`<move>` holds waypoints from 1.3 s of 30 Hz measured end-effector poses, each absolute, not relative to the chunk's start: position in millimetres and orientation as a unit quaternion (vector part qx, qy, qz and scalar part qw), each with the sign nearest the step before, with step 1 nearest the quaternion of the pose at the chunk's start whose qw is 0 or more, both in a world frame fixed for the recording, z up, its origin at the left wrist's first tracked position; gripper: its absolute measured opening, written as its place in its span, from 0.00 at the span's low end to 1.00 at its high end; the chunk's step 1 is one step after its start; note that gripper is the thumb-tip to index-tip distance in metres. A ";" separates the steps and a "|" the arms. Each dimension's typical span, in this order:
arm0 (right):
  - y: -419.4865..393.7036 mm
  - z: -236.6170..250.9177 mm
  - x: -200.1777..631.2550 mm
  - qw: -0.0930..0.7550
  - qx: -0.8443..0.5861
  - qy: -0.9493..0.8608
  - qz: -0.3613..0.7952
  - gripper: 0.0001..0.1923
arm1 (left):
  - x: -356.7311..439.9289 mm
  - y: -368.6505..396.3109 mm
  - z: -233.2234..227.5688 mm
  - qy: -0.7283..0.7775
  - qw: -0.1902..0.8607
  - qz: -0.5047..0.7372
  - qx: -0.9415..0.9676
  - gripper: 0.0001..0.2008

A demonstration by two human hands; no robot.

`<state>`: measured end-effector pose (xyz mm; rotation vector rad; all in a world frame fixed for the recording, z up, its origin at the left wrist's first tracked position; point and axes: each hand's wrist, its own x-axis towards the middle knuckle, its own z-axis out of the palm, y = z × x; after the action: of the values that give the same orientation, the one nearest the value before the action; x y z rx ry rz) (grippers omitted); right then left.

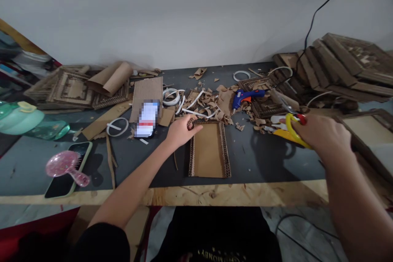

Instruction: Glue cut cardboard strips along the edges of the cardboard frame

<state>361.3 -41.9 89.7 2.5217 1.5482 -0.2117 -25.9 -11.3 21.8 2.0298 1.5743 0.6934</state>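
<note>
My left hand [181,130] rests on the top left corner of a cardboard frame [209,149] that lies flat on the dark table [260,159], fingers curled on its corrugated edge strip. My right hand [322,134] is at the right, above the table, closed on a pair of scissors [293,125] with yellow handles; the metal blades point up and left. A blue glue gun [245,96] lies among cardboard scraps [215,102] behind the frame.
Finished cardboard frames are stacked at the back right [340,63] and back left [73,88]. A phone with a pink hairbrush [66,166] lies at the front left, a second phone [147,118] mid-table, a green bottle [27,120] far left. White tape rings and a black cable are nearby.
</note>
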 end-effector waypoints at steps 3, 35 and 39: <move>-39.8 86.1 371.0 0.099 0.883 0.455 -0.059 0.34 | -24.8 -21.2 15.1 0.589 0.181 0.216 0.757 0.20; 30.1 78.4 293.6 -0.258 0.740 0.619 -0.051 0.27 | -16.4 -36.7 -3.3 0.381 0.063 0.242 0.890 0.19; 15.5 59.3 271.4 -0.255 0.682 0.685 -0.001 0.24 | -1.3 -39.8 -4.6 0.416 0.035 0.240 0.876 0.20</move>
<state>271.4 15.5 59.3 2.5802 2.5914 -0.0050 -1.3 -39.8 -4.6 2.6942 1.2797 0.7376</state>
